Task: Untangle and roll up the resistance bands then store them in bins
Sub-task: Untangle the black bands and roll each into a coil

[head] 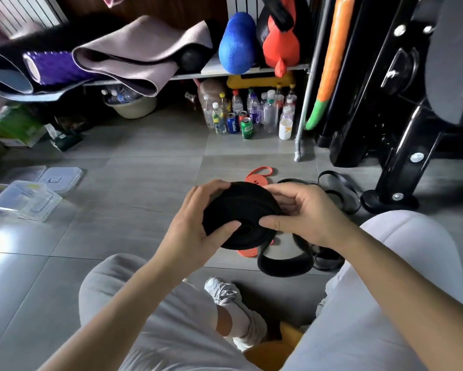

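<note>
Grey tiled floor [144, 156] held clear bins [26, 199], an orange band [259, 174] and loose black bands [340, 194] near a shelf [251, 69]; left hand [195, 226] and right hand [305, 218] clasped the rolled black band [241, 210] above it.

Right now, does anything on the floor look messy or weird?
Yes. An orange band and black bands lie loose and looped on the tiles, not rolled. The black roll in the left hand and right hand has a tail hanging down.
</note>
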